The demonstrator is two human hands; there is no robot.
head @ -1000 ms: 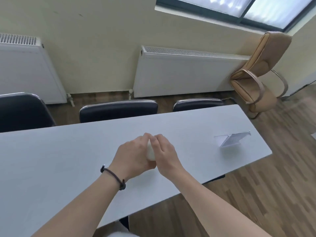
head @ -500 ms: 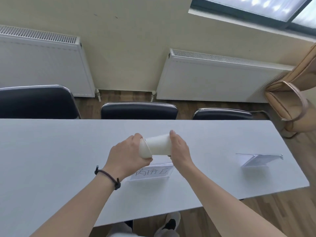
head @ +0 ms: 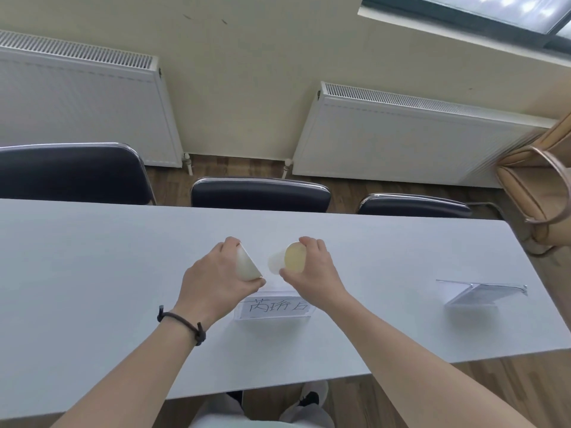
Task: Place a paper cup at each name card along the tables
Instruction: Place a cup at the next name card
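- Left hand (head: 213, 279): grip closed around a paper cup (head: 246, 264), fingers over its far side, thumb under its lower edge; the cup is tilted and held above the worktop (head: 92, 273). A dark cord bracelet (head: 182, 324) circles the wrist.
- Right hand (head: 312, 268): grip closed on a second cup (head: 285, 258), lying on its side with its yellowish inside turned toward the camera; fingertips (head: 304, 241) curl over the top of its rim.
- The two cups are near each other but apart, both in the air just beyond the near name card (head: 275, 307).
- Near name card: a clear stand on the worktop between the two forearms, bearing three handwritten characters, roughly "芮珩启"; the strokes are not sharp enough to be sure.
- Second card (head: 482, 293): well to the right on the same worktop, seen from an angle; its writing is unreadable.
- Beyond the worktop: three dark chairs (head: 259, 194), two white radiators (head: 401, 137), a tan chair (head: 537, 193) at right.
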